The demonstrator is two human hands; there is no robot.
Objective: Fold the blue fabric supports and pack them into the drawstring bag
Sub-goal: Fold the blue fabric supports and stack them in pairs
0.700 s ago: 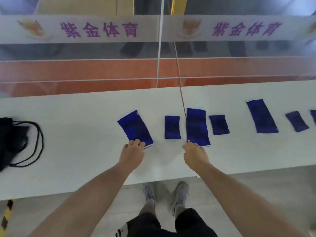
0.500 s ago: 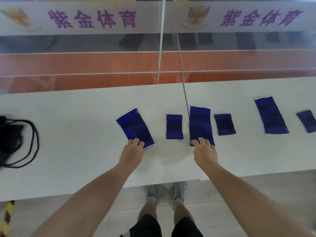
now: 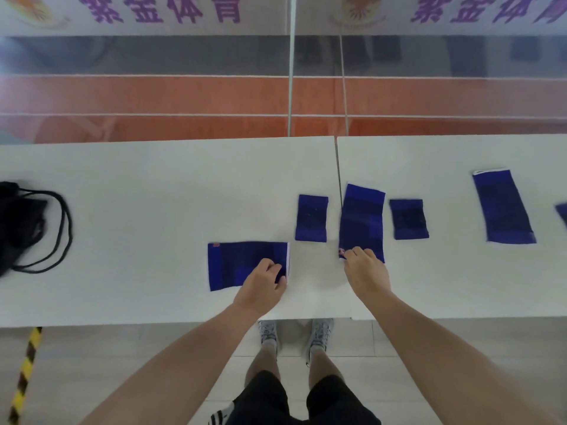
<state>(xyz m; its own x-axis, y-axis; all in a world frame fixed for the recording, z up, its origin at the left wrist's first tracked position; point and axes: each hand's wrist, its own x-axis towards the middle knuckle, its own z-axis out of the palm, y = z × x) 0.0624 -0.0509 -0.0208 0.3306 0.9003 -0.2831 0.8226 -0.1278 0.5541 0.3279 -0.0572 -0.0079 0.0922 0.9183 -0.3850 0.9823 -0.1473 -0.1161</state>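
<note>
Blue fabric supports laid out in a row along a long white table (image 3: 138, 185), orange floor and a white banner with purple lettering (image 3: 159, 10) beyond. Black drawstring bag (image 3: 21, 222) far left on the tabletop, cord looped beside it. Left hand (image 3: 264, 286) fingers curled, pinching the right end of a wide blue rectangular support (image 3: 239, 262) lying crosswise. Right hand (image 3: 365, 271) fingers bent, gripping the near edge of a tall blue support (image 3: 363, 216). Small blue pieces (image 3: 311, 217) either side.
</note>
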